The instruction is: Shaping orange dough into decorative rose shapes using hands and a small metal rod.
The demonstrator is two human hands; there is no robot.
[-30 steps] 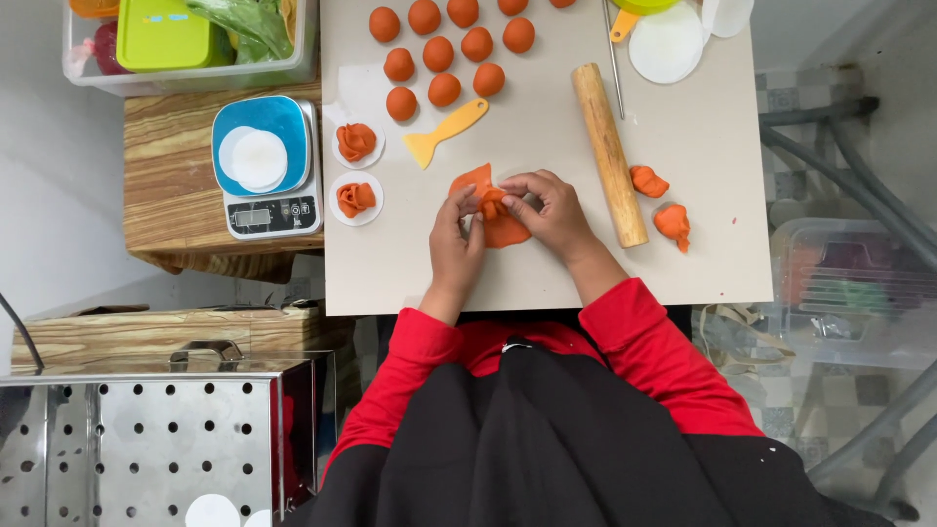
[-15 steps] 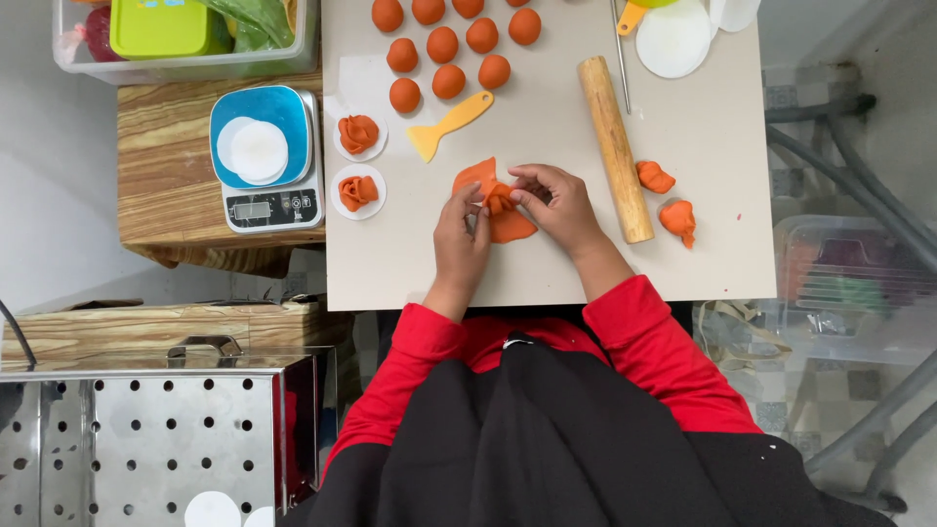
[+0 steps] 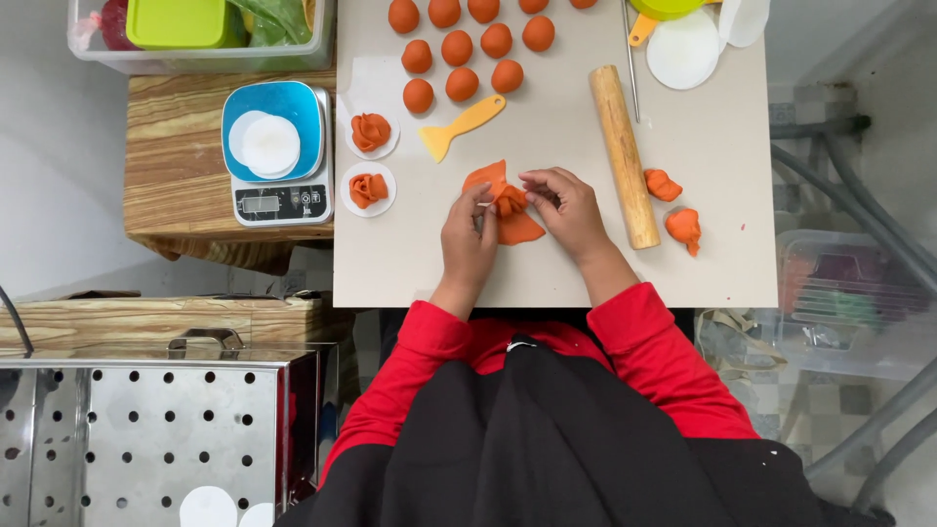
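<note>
Left hand [image 3: 468,239] and right hand [image 3: 566,207] are pinching the orange dough wrapper [image 3: 508,210] on the counter [image 3: 547,263]; each grip is closing on the folds. Likely soft, light, tearable: take hold at the gathered centre.

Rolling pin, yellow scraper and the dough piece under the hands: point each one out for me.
rolling pin [image 3: 623,156]: head view, middle of the wooden shaft.
yellow scraper [image 3: 463,125]: head view, where handle meets blade.
dough piece [image 3: 517,229]: head view, flat orange flap below the pinched centre, between the two hands.
</note>
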